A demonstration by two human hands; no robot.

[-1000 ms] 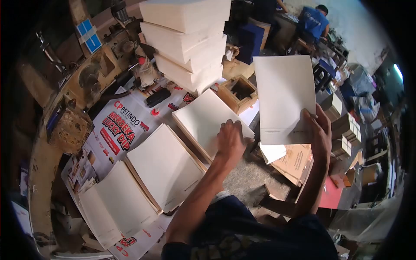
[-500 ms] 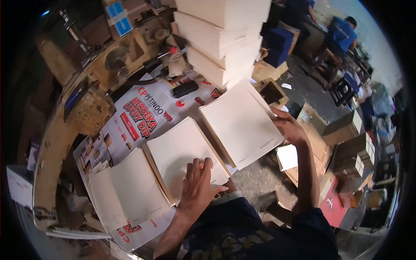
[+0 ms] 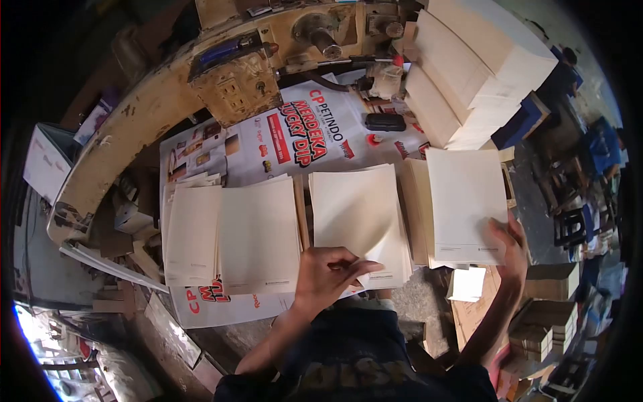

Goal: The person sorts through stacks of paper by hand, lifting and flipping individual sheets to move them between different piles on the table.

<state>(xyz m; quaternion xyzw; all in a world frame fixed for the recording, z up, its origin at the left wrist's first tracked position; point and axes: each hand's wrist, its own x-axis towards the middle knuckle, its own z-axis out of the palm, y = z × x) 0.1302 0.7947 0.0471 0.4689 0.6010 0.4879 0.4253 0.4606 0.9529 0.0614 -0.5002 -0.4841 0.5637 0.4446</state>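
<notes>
Blank-looking sheets with small print along the bottom lie in side-by-side stacks. My left hand (image 3: 331, 275) pinches the lower right corner of the top sheet on the middle stack (image 3: 351, 204), and that corner is curled up. My right hand (image 3: 510, 249) grips the lower right edge of the sheets on the right stack (image 3: 465, 194), thumb on top and other fingers partly hidden. Left of the middle one lie another stack (image 3: 258, 231) and, overlapping it, a far-left stack (image 3: 191, 234) with uneven edges.
A printed banner (image 3: 268, 127) covers the table beneath the stacks. Tall paper piles (image 3: 462, 74) stand at the back right. A black case-like object (image 3: 385, 122) lies on the banner. Worn yellowish machinery (image 3: 234, 87) curves around the back left. Cartons (image 3: 546, 328) sit at lower right.
The view has turned, so the stacks now appear upright. My left hand went from resting spread on the middle stack to pinching its top sheet's corner. My right hand stays at the right stack's edge.
</notes>
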